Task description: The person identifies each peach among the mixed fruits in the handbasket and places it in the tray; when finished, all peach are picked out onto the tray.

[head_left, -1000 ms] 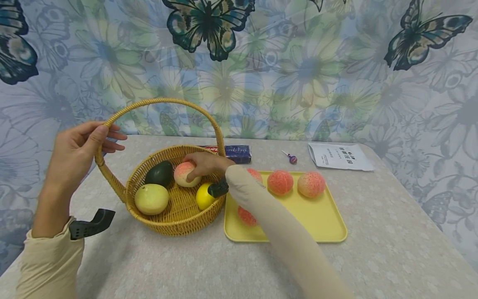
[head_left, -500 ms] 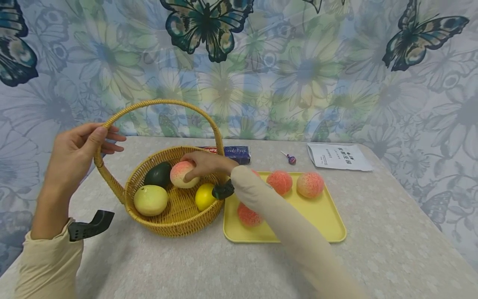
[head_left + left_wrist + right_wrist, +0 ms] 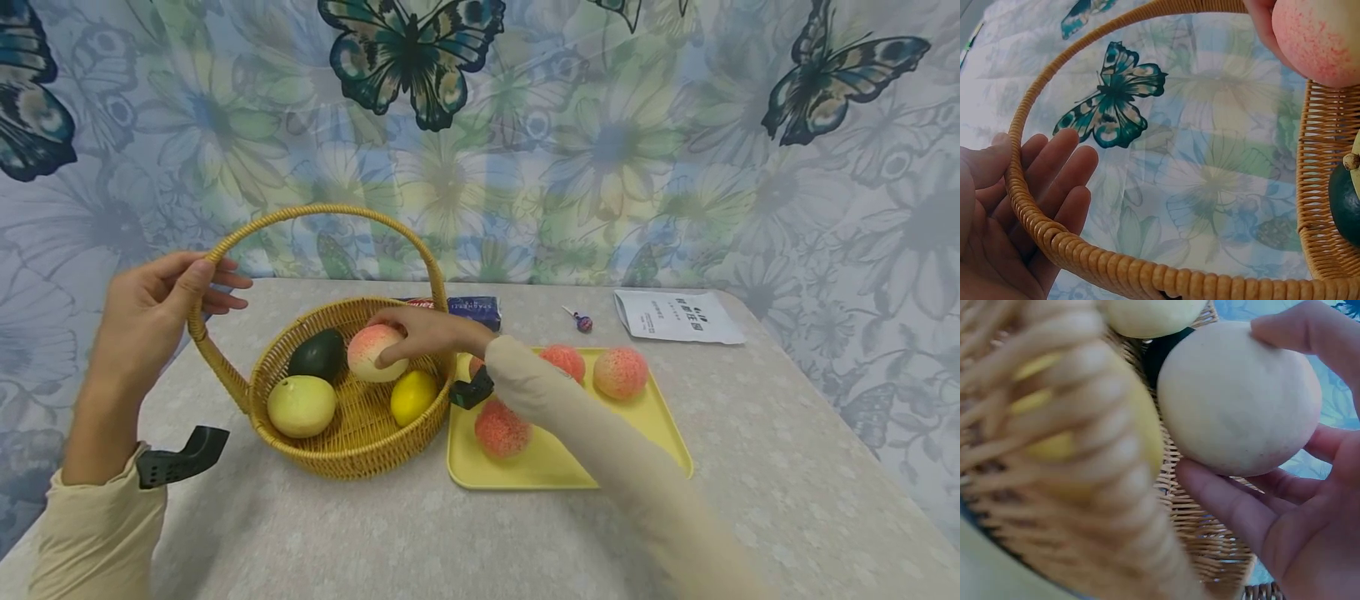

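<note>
My right hand [image 3: 435, 331] grips a pink and cream peach [image 3: 372, 354] over the wicker basket [image 3: 341, 467]. In the right wrist view, thumb and fingers wrap round the peach's [image 3: 1235, 400] pale side. My left hand [image 3: 153, 304] pinches the left side of the basket's arched handle [image 3: 322, 210] between thumb and fingers; the other fingers extend past it. Inside the basket lie a dark green avocado [image 3: 318, 357], a pale yellow-green round fruit [image 3: 302, 407] and a yellow lemon [image 3: 414, 397]. The lemon sits close to the right rim, below my right hand.
A yellow tray [image 3: 570, 467] right of the basket bears several pink peaches [image 3: 502, 429], partly covered by my right arm. Behind stand a blue spaghetti box [image 3: 476, 311], a lollipop [image 3: 582, 322] and a white packet [image 3: 678, 317]. A butterfly-patterned cloth [image 3: 525, 167] hangs at the back.
My right hand has shifted the held peach slightly left, then back right. The right wrist and sleeve have moved right, uncovering more of the front peach. My left hand keeps its hold on the handle.
</note>
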The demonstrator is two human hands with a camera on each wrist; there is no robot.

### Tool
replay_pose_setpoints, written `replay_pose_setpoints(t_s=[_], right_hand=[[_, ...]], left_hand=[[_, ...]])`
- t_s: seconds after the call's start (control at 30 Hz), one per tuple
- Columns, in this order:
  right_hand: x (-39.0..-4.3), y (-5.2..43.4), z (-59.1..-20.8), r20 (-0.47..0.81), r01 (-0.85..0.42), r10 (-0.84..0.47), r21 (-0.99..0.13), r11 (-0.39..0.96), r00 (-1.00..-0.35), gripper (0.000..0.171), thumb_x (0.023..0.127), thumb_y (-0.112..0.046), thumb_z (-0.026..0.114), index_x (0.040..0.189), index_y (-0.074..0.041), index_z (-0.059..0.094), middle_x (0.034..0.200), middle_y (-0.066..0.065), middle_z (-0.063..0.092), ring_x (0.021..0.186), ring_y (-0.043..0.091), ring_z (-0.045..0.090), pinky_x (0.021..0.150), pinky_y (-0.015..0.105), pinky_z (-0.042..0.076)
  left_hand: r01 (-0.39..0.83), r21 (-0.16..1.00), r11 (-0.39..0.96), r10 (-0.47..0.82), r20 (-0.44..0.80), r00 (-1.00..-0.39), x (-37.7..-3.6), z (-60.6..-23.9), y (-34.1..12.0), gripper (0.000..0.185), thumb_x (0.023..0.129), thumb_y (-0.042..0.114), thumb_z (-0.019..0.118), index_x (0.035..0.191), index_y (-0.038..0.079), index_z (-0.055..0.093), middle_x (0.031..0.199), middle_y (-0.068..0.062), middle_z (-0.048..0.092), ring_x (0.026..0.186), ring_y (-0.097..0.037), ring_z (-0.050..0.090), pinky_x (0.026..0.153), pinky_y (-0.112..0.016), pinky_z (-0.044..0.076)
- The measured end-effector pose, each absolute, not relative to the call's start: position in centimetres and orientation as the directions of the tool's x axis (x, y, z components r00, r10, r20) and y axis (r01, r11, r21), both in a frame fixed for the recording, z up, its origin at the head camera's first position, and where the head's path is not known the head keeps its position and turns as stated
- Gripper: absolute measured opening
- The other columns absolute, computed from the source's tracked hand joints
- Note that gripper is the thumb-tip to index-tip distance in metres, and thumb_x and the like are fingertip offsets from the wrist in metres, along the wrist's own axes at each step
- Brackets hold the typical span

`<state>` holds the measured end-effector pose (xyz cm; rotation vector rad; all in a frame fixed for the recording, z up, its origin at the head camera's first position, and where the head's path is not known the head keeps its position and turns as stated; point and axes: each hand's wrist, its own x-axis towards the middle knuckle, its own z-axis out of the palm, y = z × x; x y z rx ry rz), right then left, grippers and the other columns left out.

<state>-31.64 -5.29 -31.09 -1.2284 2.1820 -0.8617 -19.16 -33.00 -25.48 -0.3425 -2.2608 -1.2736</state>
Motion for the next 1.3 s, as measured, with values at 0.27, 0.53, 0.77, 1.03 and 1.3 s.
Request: replay_pose_setpoints(t_s=[0.27, 0.53, 0.77, 1.03, 1.3], right_hand=[[-30.6, -3.4, -31.1, -0.036, -0.613, -0.868, -0.694, 0.378, -0.494, 0.056, 0.090, -0.027, 0.065, 0.140, -0.014, 0.044, 0.130, 0.004, 0.053, 0.109, 0.012, 0.055, 0.088, 0.024, 0.046], [-29.5, -1.5, -32.1, 0.007, -0.519, -0.821, -0.778, 0.354, -0.571, 0.058, 0.090, -0.025, 0.065, 0.143, -0.016, 0.042, 0.134, 0.003, 0.051, 0.110, 0.014, 0.056, 0.088, 0.028, 0.048], [-28.4, -0.5, -32.2, 0.027, -0.419, -0.785, -0.856, 0.302, -0.619, 0.061, 0.088, -0.020, 0.067, 0.143, -0.016, 0.040, 0.135, 0.006, 0.048, 0.112, 0.017, 0.055, 0.089, 0.030, 0.049], [-27.9, 0.5, -32.4, 0.045, -0.369, -0.780, -0.897, 0.243, -0.624, 0.061, 0.087, -0.017, 0.068, 0.141, -0.015, 0.040, 0.135, 0.005, 0.048, 0.117, 0.018, 0.054, 0.092, 0.032, 0.048], [-27.4, 1.4, -32.4, 0.084, -0.366, -0.768, -0.908, 0.204, -0.635, 0.058, 0.086, -0.013, 0.070, 0.138, -0.014, 0.044, 0.133, 0.006, 0.050, 0.116, 0.020, 0.056, 0.093, 0.032, 0.049]], left_hand=[[0.456, 0.721, 0.522, -0.035, 0.552, -0.833, -19.2, -25.7, -33.0, 0.031, 0.101, 0.021, 0.049, 0.118, 0.001, 0.064, 0.093, 0.009, 0.071, 0.075, -0.004, 0.069, 0.052, -0.021, 0.045], [0.456, 0.723, 0.520, -0.046, 0.557, -0.830, -19.0, -25.8, -33.1, 0.029, 0.101, 0.020, 0.049, 0.117, 0.002, 0.065, 0.093, 0.010, 0.071, 0.075, -0.004, 0.069, 0.051, -0.023, 0.043], [0.464, 0.717, 0.520, -0.038, 0.562, -0.826, -18.8, -25.8, -33.0, 0.030, 0.101, 0.019, 0.049, 0.117, -0.001, 0.064, 0.093, 0.008, 0.071, 0.075, -0.004, 0.069, 0.050, -0.022, 0.045], [0.460, 0.719, 0.522, -0.046, 0.562, -0.826, -18.9, -25.8, -32.9, 0.028, 0.101, 0.019, 0.049, 0.117, 0.003, 0.065, 0.093, 0.011, 0.071, 0.075, -0.003, 0.069, 0.048, -0.022, 0.043], [0.453, 0.720, 0.525, -0.052, 0.559, -0.828, -18.9, -26.0, -32.9, 0.027, 0.101, 0.019, 0.048, 0.116, 0.005, 0.065, 0.092, 0.014, 0.071, 0.075, -0.002, 0.068, 0.049, -0.022, 0.043]])
